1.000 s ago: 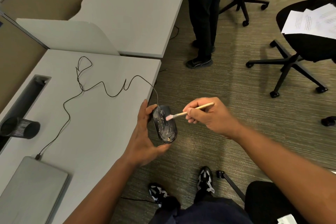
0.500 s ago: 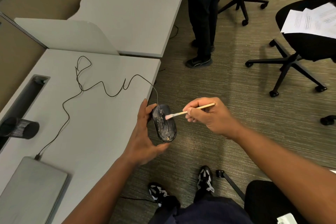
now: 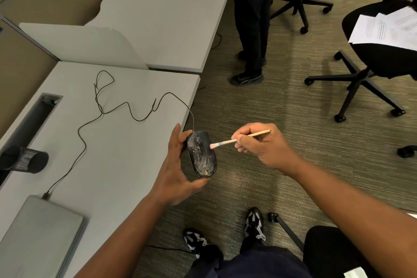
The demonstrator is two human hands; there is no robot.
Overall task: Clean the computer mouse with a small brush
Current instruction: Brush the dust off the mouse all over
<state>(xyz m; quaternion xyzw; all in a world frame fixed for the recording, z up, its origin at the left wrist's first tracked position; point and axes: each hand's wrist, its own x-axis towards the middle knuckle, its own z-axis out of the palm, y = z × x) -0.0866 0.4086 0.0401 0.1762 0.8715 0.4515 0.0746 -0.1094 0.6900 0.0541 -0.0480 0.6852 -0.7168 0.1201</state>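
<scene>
The computer mouse (image 3: 202,153) is held in the air just off the desk (image 3: 117,142) edge, dust-speckled top facing up, its cable (image 3: 126,108) trailing back across the desk. It is judged light, rigid and smooth-shelled, best gripped by its sides. The left hand (image 3: 178,165) is cupped beneath it, fingers half curled around its flanks. The right hand (image 3: 259,144) is closed in a pencil pinch on the small brush (image 3: 239,140), bristles touching the mouse's right edge.

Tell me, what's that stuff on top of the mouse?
Pale dust and crumbs speckle the top of the black mouse. The brush tip touches its right edge. The left hand covers its left side and underside, so dirt there can't be seen.
</scene>
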